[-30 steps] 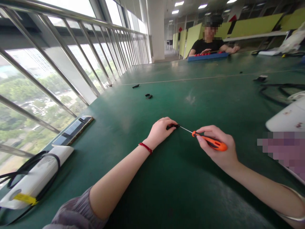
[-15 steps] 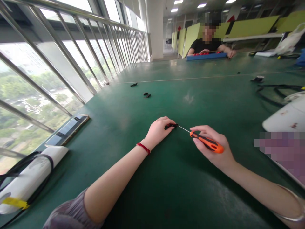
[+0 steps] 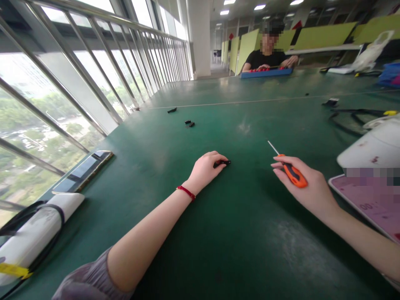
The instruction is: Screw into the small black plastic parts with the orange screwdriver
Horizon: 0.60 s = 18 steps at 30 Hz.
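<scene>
Near the middle of the green table (image 3: 218, 229), my left hand (image 3: 208, 166) pinches a small black part (image 3: 225, 162), whose right end sticks out past the fingertips. To the right, my right hand (image 3: 301, 179) holds an orange and black screwdriver (image 3: 295, 174) by its handle. The thin metal shaft points up and left, and its tip is clear of the black part. Farther back on the table are two small black pieces (image 3: 189, 123) and another black piece (image 3: 172, 110).
A phone (image 3: 84, 171) and a white power strip (image 3: 34, 233) with black cable lie at the left by the railing. At the right are a white object (image 3: 371, 143), a pink item (image 3: 368, 204) and cables. A person (image 3: 265, 58) sits opposite behind a blue tray (image 3: 266, 73).
My right hand has moved right with the screwdriver, whose tip has come away from the black part. The shaft now points more upward. My left hand still pinches the part in nearly the same place.
</scene>
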{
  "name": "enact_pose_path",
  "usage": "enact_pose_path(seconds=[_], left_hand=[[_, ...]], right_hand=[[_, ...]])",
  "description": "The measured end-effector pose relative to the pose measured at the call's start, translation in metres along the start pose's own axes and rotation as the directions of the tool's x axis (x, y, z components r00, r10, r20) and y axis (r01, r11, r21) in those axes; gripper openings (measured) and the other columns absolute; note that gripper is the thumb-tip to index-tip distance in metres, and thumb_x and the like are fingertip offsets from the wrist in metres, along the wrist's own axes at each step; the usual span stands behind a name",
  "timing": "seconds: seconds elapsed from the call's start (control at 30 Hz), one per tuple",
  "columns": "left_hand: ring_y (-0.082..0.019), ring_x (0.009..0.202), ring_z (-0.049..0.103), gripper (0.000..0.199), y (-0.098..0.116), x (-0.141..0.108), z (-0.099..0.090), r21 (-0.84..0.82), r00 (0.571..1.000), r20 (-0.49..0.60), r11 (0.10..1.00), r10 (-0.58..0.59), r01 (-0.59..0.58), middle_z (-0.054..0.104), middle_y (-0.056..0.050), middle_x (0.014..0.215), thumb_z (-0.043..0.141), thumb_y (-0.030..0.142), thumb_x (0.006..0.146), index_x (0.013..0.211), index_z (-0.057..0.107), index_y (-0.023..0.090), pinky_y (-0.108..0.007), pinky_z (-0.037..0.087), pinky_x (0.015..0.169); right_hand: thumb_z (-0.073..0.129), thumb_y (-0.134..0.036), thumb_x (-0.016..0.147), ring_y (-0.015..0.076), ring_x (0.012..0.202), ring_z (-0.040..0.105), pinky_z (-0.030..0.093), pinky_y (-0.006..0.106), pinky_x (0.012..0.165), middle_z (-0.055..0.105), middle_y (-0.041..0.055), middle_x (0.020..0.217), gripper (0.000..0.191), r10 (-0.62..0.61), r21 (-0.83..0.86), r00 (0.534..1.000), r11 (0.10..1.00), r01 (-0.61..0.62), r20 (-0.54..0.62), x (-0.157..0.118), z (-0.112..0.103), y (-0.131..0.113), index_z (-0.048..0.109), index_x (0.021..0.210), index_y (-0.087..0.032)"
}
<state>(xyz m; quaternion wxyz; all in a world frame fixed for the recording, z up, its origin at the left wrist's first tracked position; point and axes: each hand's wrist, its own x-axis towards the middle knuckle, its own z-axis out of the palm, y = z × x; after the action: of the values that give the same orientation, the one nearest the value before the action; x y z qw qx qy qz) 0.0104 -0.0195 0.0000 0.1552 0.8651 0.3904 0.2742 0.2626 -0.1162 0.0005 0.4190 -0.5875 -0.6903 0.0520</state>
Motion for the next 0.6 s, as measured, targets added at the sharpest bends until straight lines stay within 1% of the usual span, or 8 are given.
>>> enact_pose_path(seconds=[0.1, 0.17, 0.2, 0.27, 0.33, 0.43, 0.53, 0.6], left_hand=[[-0.017, 0.089, 0.060, 0.019, 0.000, 0.000, 0.000, -0.005, 1.000, -0.002, 1.000, 0.000, 0.000, 0.065, -0.003, 0.099, 0.054, 0.020, 0.085, 0.098, 0.068, 0.020, -0.029, 0.052, 0.077], [-0.017, 0.089, 0.060, 0.019, 0.000, 0.000, -0.001, -0.005, 1.000, 0.001, 1.000, -0.002, 0.002, 0.065, -0.003, 0.099, 0.054, 0.020, 0.085, 0.098, 0.068, 0.020, -0.029, 0.052, 0.077], [-0.017, 0.089, 0.060, 0.019, 0.000, 0.000, -0.001, -0.005, 1.000, 0.003, 1.000, -0.003, 0.003, 0.065, -0.003, 0.099, 0.054, 0.020, 0.085, 0.098, 0.068, 0.020, -0.029, 0.052, 0.077], [-0.017, 0.088, 0.060, 0.019, 0.000, 0.001, -0.001, -0.004, 1.000, 0.006, 1.000, -0.002, 0.002, 0.065, -0.004, 0.099, 0.054, 0.020, 0.085, 0.098, 0.068, 0.020, -0.028, 0.052, 0.076], [-0.017, 0.088, 0.060, 0.019, 0.000, 0.000, -0.001, -0.004, 1.000, 0.007, 1.000, 0.000, 0.000, 0.065, -0.004, 0.099, 0.054, 0.020, 0.085, 0.098, 0.068, 0.020, -0.028, 0.052, 0.076], [-0.016, 0.088, 0.060, 0.019, 0.001, 0.000, -0.001, -0.003, 1.000, 0.007, 1.000, 0.002, -0.002, 0.065, -0.004, 0.099, 0.054, 0.020, 0.085, 0.098, 0.067, 0.020, -0.029, 0.052, 0.077], [-0.016, 0.087, 0.060, 0.019, 0.002, 0.000, -0.002, -0.002, 1.000, 0.008, 1.000, 0.000, 0.000, 0.065, -0.004, 0.098, 0.054, 0.020, 0.085, 0.098, 0.067, 0.020, -0.029, 0.052, 0.076], [-0.016, 0.086, 0.060, 0.019, 0.002, 0.000, -0.002, -0.001, 1.000, 0.007, 1.000, -0.001, 0.001, 0.065, -0.004, 0.098, 0.054, 0.021, 0.085, 0.098, 0.068, 0.021, -0.029, 0.052, 0.076]], right_hand=[[0.058, -0.040, 0.080, 0.0243, 0.105, 0.063, 0.046, 0.040, 0.094, 0.068, 0.0066, 0.110, 0.034, 0.237, 0.011, 0.971, 0.971, -0.237, 0.025, 0.002, -0.003, 0.024, 0.055, 0.111, -0.025], [0.058, -0.043, 0.079, 0.0263, 0.111, 0.059, 0.042, 0.042, 0.098, 0.065, 0.0077, 0.117, 0.037, 0.318, -0.037, 0.947, 0.948, -0.317, 0.035, 0.000, -0.007, 0.035, 0.053, 0.112, -0.026], [0.058, -0.043, 0.078, 0.0266, 0.112, 0.059, 0.041, 0.043, 0.098, 0.064, 0.0082, 0.119, 0.038, 0.336, -0.046, 0.942, 0.941, -0.335, 0.011, -0.002, -0.010, 0.039, 0.052, 0.112, -0.026], [0.057, -0.044, 0.078, 0.0267, 0.110, 0.060, 0.043, 0.041, 0.095, 0.062, 0.0077, 0.122, 0.040, 0.330, -0.075, 0.944, 0.942, -0.327, 0.026, -0.008, -0.016, 0.045, 0.051, 0.114, -0.027], [0.059, -0.045, 0.076, 0.0281, 0.102, 0.063, 0.048, 0.040, 0.087, 0.061, 0.0087, 0.124, 0.043, 0.306, -0.165, 0.951, 0.941, -0.295, 0.044, -0.012, -0.021, 0.049, 0.052, 0.114, -0.028], [0.060, -0.046, 0.077, 0.0275, 0.091, 0.067, 0.050, 0.037, 0.078, 0.066, 0.0093, 0.115, 0.040, 0.268, -0.194, 0.963, 0.947, -0.255, 0.042, -0.015, -0.026, 0.055, 0.053, 0.112, -0.029], [0.061, -0.043, 0.078, 0.0252, 0.082, 0.068, 0.050, 0.033, 0.069, 0.067, 0.0100, 0.109, 0.040, 0.176, -0.198, 0.983, 0.967, -0.162, 0.054, -0.017, -0.029, 0.062, 0.053, 0.114, -0.029], [0.063, -0.043, 0.077, 0.0247, 0.081, 0.068, 0.050, 0.033, 0.068, 0.066, 0.0097, 0.109, 0.043, 0.127, -0.209, 0.989, 0.972, -0.109, 0.075, -0.019, -0.030, 0.066, 0.053, 0.117, -0.029]])
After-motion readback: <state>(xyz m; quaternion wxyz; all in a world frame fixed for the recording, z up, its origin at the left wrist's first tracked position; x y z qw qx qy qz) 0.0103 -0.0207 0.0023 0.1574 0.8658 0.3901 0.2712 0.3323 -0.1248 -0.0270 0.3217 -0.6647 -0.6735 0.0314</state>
